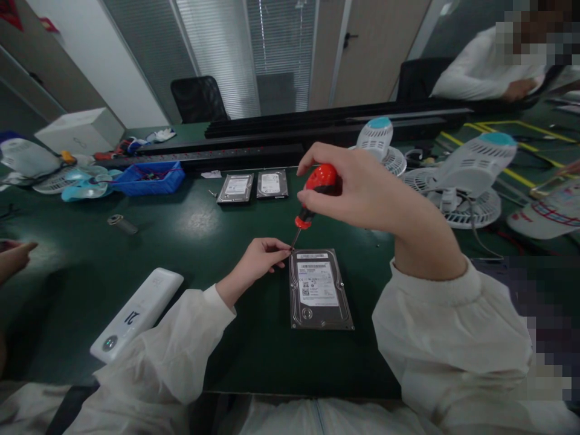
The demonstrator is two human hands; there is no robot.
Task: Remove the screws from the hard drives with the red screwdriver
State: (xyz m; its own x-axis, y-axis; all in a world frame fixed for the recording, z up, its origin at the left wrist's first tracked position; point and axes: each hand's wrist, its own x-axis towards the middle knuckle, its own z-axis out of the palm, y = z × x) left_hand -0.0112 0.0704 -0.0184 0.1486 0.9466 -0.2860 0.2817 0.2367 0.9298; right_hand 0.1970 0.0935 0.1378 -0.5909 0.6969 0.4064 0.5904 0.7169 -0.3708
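In the head view, a hard drive (321, 317) lies label side up on the green table in front of me. My right hand (362, 184) is closed around the red and black handle of a screwdriver (322, 177), which tilts so that its shaft points down at the drive's far left corner. At that same corner, my left hand (259, 263) has thumb and fingers pinched together by the screwdriver's tip. Whatever those fingertips hold is too small to make out.
Two more hard drives (235, 188) (272, 183) lie farther back, near a blue tray (151, 179) of small parts. A white power bank (138, 314) and a metal cylinder (122, 225) are at left. White fans (473, 169) stand at right. Another person's hand (16, 258) shows at the left edge.
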